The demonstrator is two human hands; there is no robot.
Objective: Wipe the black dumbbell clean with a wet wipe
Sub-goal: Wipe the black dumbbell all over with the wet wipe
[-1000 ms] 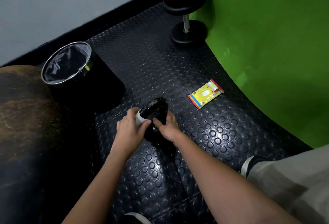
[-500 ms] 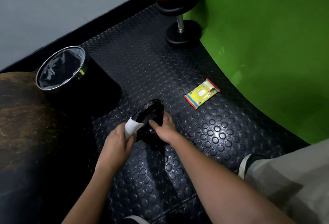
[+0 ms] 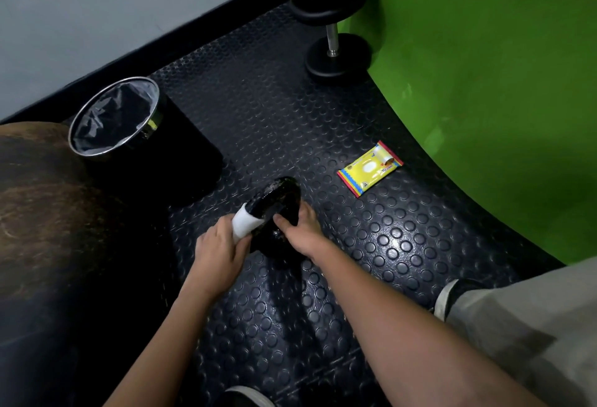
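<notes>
The black dumbbell (image 3: 276, 204) stands tilted on the studded rubber floor at the middle of the view, its top face glossy and wet. My left hand (image 3: 219, 251) holds a folded white wet wipe (image 3: 243, 225) and presses it against the near left edge of the dumbbell's top face. My right hand (image 3: 302, 233) grips the dumbbell from the right side and steadies it. The lower part of the dumbbell is hidden behind my hands.
A yellow wet-wipe pack (image 3: 370, 168) lies on the floor to the right. A black bin with a clear liner (image 3: 116, 117) stands at the left. A plate dumbbell (image 3: 332, 18) stands upright at the back by the green wall (image 3: 484, 83). My trouser leg (image 3: 523, 325) is at the lower right.
My left hand with the wipe has slid from the top of the dumbbell's face down toward me along its left edge. My right hand stays on the dumbbell.
</notes>
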